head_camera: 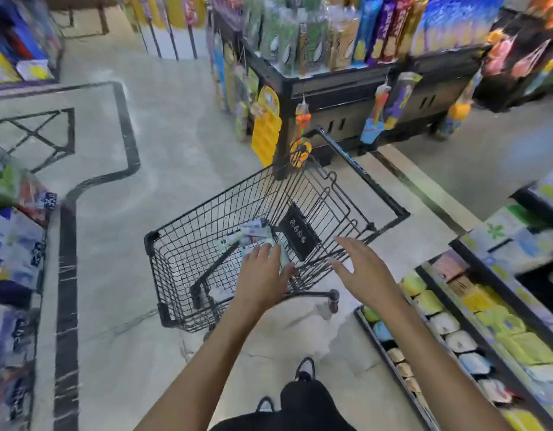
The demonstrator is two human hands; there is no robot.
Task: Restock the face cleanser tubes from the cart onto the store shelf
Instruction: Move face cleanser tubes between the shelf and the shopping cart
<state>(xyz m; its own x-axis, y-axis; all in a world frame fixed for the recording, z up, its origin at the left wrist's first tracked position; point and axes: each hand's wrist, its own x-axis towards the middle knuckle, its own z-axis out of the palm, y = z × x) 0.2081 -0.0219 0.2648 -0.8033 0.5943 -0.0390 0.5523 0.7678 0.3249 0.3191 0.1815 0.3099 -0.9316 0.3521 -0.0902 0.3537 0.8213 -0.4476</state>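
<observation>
- Step: pickup from the cart [206, 244], as I read it; no tube on the shelf [486, 321] from this grab yet.
- Face cleanser tubes [253, 234] lie in the basket w/ others, near its right wall, by the black seat flap [298, 233].
- My left hand [262, 275] is down on a pale tube; grip looks curled round it, but blur makes that unsure.
- Right hand [359, 269] hovers over the cart's right rim, grip wide, holding nothing.
- Next: lift the tube clear of the wire, then swing right to the shelf.
</observation>
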